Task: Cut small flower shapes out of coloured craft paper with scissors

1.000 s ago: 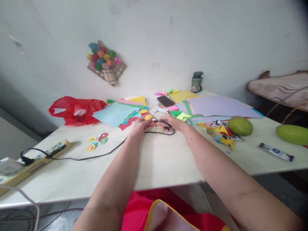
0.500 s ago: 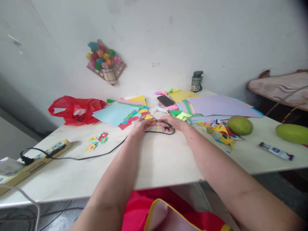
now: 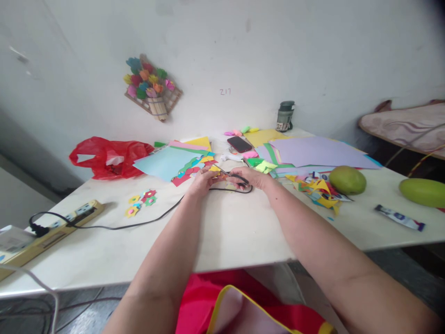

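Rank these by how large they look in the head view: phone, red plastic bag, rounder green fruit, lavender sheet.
Largest: red plastic bag and lavender sheet, too alike to rank.
Next: rounder green fruit.
Smallest: phone.

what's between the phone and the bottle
A yellow sheet lies between the phone and the bottle, as the head view shows.

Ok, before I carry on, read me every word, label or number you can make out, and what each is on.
"217", handwritten on the wall; the first character could be a Z.
Too small or blurred to read: the labels on the bottle, the blue-and-white tube, the power strip and the white box.
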`<state>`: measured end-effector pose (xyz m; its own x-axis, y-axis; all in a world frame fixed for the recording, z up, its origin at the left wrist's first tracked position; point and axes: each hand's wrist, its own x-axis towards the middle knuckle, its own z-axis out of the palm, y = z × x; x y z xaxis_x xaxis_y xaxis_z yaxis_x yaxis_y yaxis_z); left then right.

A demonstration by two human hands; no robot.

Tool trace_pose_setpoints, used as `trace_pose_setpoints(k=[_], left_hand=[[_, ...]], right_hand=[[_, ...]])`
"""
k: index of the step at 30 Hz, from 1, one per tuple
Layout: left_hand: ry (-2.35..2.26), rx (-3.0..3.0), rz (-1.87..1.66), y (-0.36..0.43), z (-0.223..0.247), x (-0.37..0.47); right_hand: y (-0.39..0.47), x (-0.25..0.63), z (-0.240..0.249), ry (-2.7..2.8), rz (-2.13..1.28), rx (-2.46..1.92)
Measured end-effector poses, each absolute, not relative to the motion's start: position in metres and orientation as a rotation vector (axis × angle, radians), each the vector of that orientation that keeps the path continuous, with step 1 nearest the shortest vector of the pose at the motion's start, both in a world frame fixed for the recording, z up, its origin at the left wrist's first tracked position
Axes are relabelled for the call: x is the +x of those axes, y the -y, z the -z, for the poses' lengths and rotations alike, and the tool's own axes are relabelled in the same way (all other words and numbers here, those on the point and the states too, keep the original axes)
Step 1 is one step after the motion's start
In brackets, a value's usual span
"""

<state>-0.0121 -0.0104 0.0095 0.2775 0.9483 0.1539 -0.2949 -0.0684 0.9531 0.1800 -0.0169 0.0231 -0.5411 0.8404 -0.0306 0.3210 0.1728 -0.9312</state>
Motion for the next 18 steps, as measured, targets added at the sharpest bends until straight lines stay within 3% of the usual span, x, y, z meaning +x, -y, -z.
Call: trace_pose_setpoints(k=[18], left_hand=[[-0.730, 1.168, -1.202, 0.0133, -0.0119, -0.0102]], right_hand=[[0.0160, 0.1797, -0.0207, 1.926, -1.422, -1.070]])
